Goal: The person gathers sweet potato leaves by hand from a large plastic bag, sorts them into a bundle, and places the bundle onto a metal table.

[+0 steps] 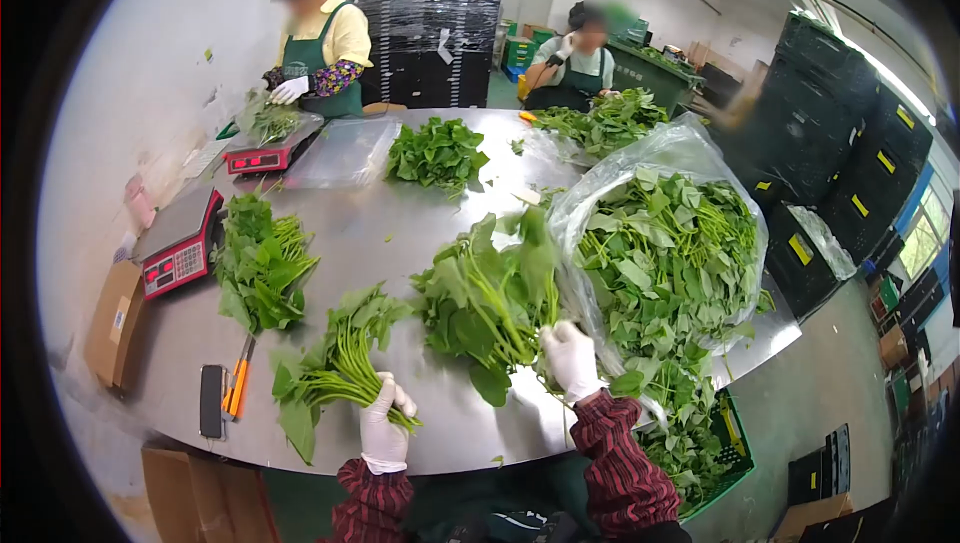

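Note:
My left hand (387, 425), in a white glove, is closed round the stems of a leafy green bunch (345, 358) low over the steel table (340, 218). To its right, my gloved right hand (571, 358) has its fingers together at the stem ends of some greens (490, 293), partly blurred. Just beyond that hand, a large clear plastic bag (568, 233) lies open, full of leafy greens (665, 253) that spill toward the table's front edge.
Another bunch (262, 263) lies left, near an orange knife (236, 388), a phone (211, 401) and a red scale (183, 253). Two co-workers in aprons are across the table, one handling greens at a second scale (262, 158). A green crate (735, 443) stands below right.

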Motion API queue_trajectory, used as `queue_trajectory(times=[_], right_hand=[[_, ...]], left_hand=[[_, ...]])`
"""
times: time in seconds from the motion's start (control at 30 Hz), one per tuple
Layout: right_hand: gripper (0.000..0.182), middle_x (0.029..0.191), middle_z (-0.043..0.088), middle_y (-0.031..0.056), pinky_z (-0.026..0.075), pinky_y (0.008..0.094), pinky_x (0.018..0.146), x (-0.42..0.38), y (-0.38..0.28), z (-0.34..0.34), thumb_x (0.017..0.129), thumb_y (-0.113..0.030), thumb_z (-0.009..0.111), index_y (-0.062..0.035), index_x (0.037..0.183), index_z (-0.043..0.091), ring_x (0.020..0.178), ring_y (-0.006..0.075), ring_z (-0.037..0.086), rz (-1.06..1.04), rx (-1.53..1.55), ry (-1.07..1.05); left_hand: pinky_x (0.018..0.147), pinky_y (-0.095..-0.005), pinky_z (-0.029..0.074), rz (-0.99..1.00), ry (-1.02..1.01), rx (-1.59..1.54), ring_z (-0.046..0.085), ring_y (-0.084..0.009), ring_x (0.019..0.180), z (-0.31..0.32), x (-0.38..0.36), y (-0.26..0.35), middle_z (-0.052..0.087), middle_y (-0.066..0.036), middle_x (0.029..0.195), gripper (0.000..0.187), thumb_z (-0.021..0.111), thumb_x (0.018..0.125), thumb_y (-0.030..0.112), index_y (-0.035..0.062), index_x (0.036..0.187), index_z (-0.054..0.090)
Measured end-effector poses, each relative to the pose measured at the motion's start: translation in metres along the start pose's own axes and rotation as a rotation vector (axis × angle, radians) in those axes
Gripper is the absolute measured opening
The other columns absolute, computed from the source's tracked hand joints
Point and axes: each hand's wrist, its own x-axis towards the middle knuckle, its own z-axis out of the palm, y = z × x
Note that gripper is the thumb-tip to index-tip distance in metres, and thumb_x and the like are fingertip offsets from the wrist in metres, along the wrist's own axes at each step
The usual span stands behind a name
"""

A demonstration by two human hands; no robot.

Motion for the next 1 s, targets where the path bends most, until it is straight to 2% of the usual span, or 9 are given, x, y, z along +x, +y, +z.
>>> queue_trajectory(times=[0.13,0.2,0.4,0.43,0.47,0.57,0.7,0.77,1.0], right_hand=[[0.026,0.06,0.055,0.0135,0.041,0.0336,0.052,-0.019,0.003,-0.01,0.088,-0.023,0.058,0.0011,0.077,0.055,0.049,0.0204,0.047,0.1,0.411,0.031],[0.019,0.056,0.051,-0.0027,0.034,0.0216,0.04,-0.016,0.008,-0.008,0.091,-0.019,0.056,-0.0015,0.083,0.06,0.043,0.0038,0.043,0.132,0.278,0.037],[0.019,0.056,0.048,-0.0035,0.036,0.0216,0.041,-0.04,-0.029,-0.019,0.088,-0.015,0.06,-0.0016,0.076,0.055,0.044,0.0045,0.044,-0.151,0.339,0.446],[0.024,0.053,0.048,-0.0009,0.038,0.0248,0.042,-0.037,-0.008,-0.009,0.087,-0.017,0.062,-0.0008,0.072,0.053,0.045,0.0073,0.049,-0.049,0.41,0.353],[0.023,0.055,0.049,0.0108,0.039,0.0303,0.047,-0.03,0.001,-0.004,0.083,-0.014,0.065,-0.0023,0.07,0.05,0.045,0.0208,0.044,0.003,0.188,0.249],[0.031,0.05,0.048,0.0134,0.038,0.0382,0.044,-0.04,-0.009,-0.007,0.082,-0.02,0.066,-0.0029,0.065,0.047,0.044,0.0299,0.048,-0.111,-0.004,0.129],[0.031,0.054,0.051,0.0123,0.039,0.0376,0.043,-0.055,-0.019,-0.001,0.083,-0.023,0.065,-0.0049,0.065,0.048,0.047,0.0309,0.051,-0.157,0.095,0.037],[0.029,0.055,0.052,0.0123,0.04,0.0346,0.041,-0.064,-0.031,0.0,0.081,-0.019,0.067,-0.0047,0.063,0.048,0.043,0.0272,0.051,-0.427,-0.109,0.088],[0.015,0.058,0.05,0.0088,0.041,0.0374,0.046,-0.091,-0.041,0.019,0.081,-0.015,0.059,-0.0076,0.077,0.047,0.051,0.0265,0.054,-0.659,-0.178,-0.088]], left_hand=[[0.056,-0.0285,0.042,-0.047,-0.008,0.023,0.048,-0.0149,0.057,0.012,-0.007,-0.007,0.048,-0.003,0.067,0.008,0.055,0.089,0.008,0.0076,0.095,0.05],[0.057,-0.0283,0.043,-0.022,-0.023,0.041,0.05,-0.0151,0.059,0.014,-0.007,-0.011,0.05,-0.004,0.069,0.008,0.056,0.088,0.008,0.0069,0.093,0.05],[0.054,-0.0274,0.042,-0.004,-0.017,0.135,0.051,-0.0145,0.063,0.025,-0.013,-0.017,0.051,-0.003,0.073,0.01,0.059,0.085,0.007,0.007,0.089,0.05],[0.055,-0.0268,0.043,0.018,-0.034,0.143,0.052,-0.0143,0.063,0.028,-0.014,-0.018,0.052,-0.004,0.073,0.009,0.059,0.083,0.005,0.0062,0.088,0.051],[0.055,-0.0268,0.043,0.01,-0.035,0.145,0.052,-0.0143,0.063,0.03,-0.018,-0.019,0.052,-0.004,0.073,0.009,0.059,0.083,0.005,0.0062,0.088,0.051],[0.056,-0.0266,0.043,-0.03,-0.037,0.217,0.053,-0.0142,0.063,0.038,-0.019,-0.016,0.054,-0.005,0.074,0.009,0.06,0.082,0.002,0.0051,0.086,0.052],[0.057,-0.0257,0.044,-0.02,-0.025,0.212,0.054,-0.014,0.063,0.046,-0.023,-0.021,0.056,-0.005,0.073,0.009,0.061,0.081,0.002,0.0042,0.087,0.054],[0.057,-0.0248,0.043,-0.042,-0.025,0.248,0.054,-0.0129,0.063,0.055,-0.025,-0.02,0.056,-0.004,0.072,0.008,0.061,0.08,0.002,0.0041,0.086,0.056],[0.058,-0.0228,0.044,-0.014,-0.035,0.347,0.054,-0.0095,0.061,0.07,-0.024,-0.032,0.059,-0.002,0.075,0.012,0.067,0.078,0.0,0.0017,0.087,0.061]])
